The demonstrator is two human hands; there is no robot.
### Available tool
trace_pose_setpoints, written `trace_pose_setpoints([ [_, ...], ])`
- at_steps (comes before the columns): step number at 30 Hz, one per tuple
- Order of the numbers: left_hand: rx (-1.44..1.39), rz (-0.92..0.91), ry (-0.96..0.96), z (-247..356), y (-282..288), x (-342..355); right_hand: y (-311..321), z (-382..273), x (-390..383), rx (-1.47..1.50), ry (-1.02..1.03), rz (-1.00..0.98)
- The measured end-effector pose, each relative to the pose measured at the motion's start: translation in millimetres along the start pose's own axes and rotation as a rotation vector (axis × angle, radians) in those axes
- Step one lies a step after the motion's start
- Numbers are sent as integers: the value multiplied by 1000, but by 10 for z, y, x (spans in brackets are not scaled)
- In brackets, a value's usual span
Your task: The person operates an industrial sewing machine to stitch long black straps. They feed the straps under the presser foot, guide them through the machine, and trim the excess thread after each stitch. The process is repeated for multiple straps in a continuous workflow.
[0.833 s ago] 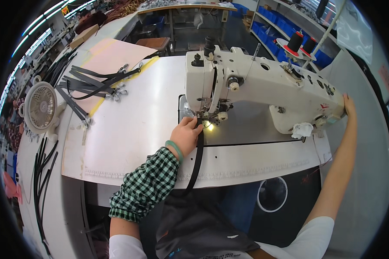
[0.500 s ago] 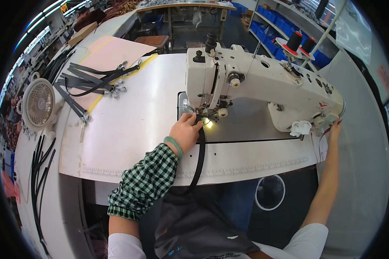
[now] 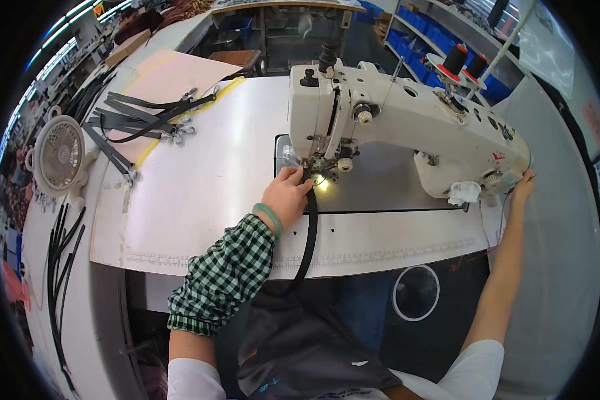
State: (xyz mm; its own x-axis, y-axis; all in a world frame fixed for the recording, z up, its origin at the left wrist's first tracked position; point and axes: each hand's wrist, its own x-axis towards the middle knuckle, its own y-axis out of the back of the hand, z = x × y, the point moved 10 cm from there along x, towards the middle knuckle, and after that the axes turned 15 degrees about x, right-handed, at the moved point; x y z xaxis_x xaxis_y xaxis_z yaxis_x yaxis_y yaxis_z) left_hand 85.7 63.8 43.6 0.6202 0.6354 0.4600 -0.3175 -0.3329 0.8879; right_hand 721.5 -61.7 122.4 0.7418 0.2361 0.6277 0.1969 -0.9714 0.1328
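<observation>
My left hand point(image 3: 288, 195) grips a black strap point(image 3: 308, 240) and presses its end under the presser foot point(image 3: 311, 165) of the white sewing machine point(image 3: 407, 127). The strap runs from the needle area back over the table edge toward my lap. A small lamp glows beside the foot. My right hand point(image 3: 521, 188) reaches along the machine's right end, fingers against the base below the handwheel point(image 3: 492, 179); whether it grips anything cannot be told. A green bangle sits on my left wrist above a checked sleeve.
A pile of black straps with metal buckles point(image 3: 140, 117) lies on the far left of the white table point(image 3: 200, 193), over a pink sheet point(image 3: 173, 77). A small desk fan point(image 3: 60, 157) stands at the left edge. More straps point(image 3: 60, 267) hang left. Thread spools point(image 3: 463, 61) stand behind.
My right hand has slid down from the top of the machine's right end to its lower right corner. The left hand stays at the presser foot with the strap.
</observation>
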Motion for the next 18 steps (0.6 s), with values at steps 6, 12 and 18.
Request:
trace_pose_setpoints([
  [6,20,3,-12,5,25,-30,-176,-155,147,27,-49,-156],
  [12,40,11,-14,-18,21,-23,-247,-60,373,38,-160,-211],
  [18,44,15,-22,4,-48,21,-38,409,-157,152,-61,-62],
])
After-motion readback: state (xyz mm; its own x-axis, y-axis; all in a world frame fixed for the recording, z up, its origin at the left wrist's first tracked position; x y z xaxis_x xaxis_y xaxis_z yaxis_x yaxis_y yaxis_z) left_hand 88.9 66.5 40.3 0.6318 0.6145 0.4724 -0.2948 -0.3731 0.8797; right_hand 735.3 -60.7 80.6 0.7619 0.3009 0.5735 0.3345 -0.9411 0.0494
